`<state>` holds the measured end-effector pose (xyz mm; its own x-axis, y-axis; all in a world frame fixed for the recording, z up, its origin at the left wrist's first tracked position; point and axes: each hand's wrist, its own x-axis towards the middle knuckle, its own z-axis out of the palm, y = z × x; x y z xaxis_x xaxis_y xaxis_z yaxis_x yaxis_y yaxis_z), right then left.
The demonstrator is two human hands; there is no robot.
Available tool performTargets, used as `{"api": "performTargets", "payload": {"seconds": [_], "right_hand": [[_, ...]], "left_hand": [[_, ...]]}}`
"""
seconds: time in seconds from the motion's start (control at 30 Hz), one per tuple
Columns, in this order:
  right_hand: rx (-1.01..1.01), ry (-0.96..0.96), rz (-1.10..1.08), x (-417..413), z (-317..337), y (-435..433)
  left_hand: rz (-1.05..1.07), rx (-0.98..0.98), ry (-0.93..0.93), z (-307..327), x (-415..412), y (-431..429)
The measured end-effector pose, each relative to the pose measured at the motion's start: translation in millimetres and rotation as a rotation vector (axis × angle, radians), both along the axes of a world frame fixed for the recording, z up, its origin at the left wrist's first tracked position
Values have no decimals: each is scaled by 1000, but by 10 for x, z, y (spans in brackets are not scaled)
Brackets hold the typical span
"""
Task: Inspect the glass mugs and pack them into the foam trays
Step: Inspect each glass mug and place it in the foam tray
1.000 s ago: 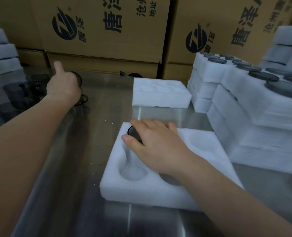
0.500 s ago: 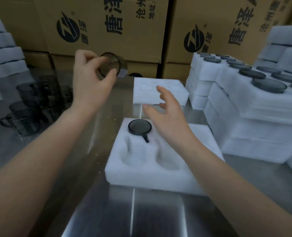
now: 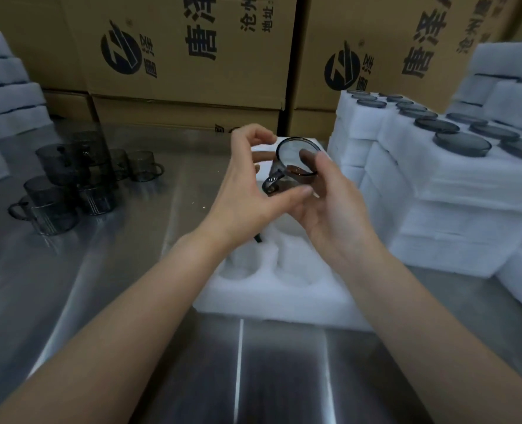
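A smoky grey glass mug (image 3: 296, 162) is held above the middle of the table, tilted with its mouth toward me and its handle pointing down-left. My right hand (image 3: 330, 206) grips its rim and side. My left hand (image 3: 247, 191) is at its left, thumb under the handle, fingers curled above the rim. Below lies a white foam tray (image 3: 284, 295) with round pockets. My hands hide the mug that sits in its far pocket; only its dark handle tip (image 3: 257, 238) shows.
Several loose grey mugs (image 3: 70, 179) stand on the steel table (image 3: 131, 301) at the left. Stacked foam trays filled with mugs (image 3: 437, 166) rise at the right. Another foam tray (image 3: 264, 151) lies behind my hands. Cardboard boxes (image 3: 192, 56) line the back.
My left hand has brought the mug down from the upper left to the centre. My right hand rose from the tray and took hold of the mug.
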<state>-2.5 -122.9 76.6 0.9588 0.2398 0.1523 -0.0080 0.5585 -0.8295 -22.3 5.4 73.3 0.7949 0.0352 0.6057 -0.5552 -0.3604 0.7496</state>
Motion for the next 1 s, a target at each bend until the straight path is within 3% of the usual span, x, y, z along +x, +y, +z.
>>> {"api": "performTargets", "payload": {"seconds": [0.1, 0.33, 0.63, 1.0], "right_hand": [[8, 8, 28, 17, -27, 21], [-101, 68, -34, 68, -36, -47], [-251, -13, -117, 25, -62, 7], [-251, -169, 29, 40, -80, -11]], "left_hand": [[-40, -7, 87, -60, 52, 20], [-54, 80, 27, -86, 83, 54], [-30, 283, -43, -107, 59, 40], [-80, -78, 72, -122, 153, 145]]}}
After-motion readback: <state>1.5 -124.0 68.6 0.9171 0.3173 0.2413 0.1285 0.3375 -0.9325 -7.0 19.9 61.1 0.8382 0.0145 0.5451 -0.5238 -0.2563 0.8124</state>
